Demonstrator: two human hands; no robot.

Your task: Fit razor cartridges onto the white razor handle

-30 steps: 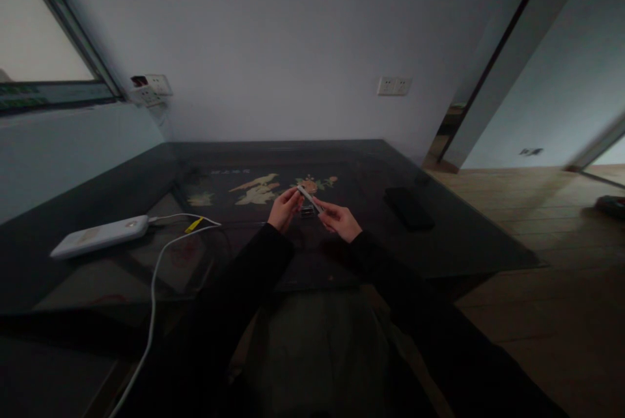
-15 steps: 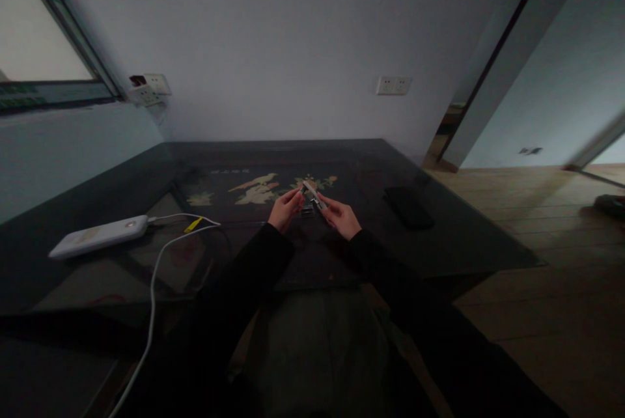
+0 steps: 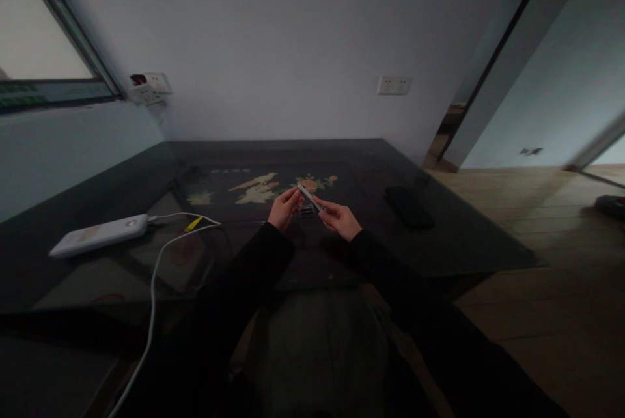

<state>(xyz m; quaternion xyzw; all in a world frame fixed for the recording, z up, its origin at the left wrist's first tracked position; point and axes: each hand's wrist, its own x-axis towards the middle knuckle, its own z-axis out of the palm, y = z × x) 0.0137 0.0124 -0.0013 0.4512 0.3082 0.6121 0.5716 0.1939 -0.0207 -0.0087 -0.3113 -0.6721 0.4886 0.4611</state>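
Over the middle of the dark table, a slim light-grey bar (image 3: 309, 197) slants between my two hands; its exact kind is too small to tell. My left hand (image 3: 284, 208) is closed, its fingertips pinching at the bar's upper left end. At the lower right end, my right hand (image 3: 340, 219) grips it between thumb and fingers. Just below the bar, between the hands, lies a small shiny dark piece (image 3: 306, 211), partly hidden.
A white power bank (image 3: 100, 236) with a white cable (image 3: 153, 288) and yellow tag (image 3: 193, 223) lies at left on the glass-topped table (image 3: 469, 242). A black phone-like slab (image 3: 409, 207) rests at right. Behind stands a wall with sockets (image 3: 393, 85).
The light-grey bar has turned and shifted slightly left, so its narrow face now shows as one straight strip. Both hands stay in nearly the same place.
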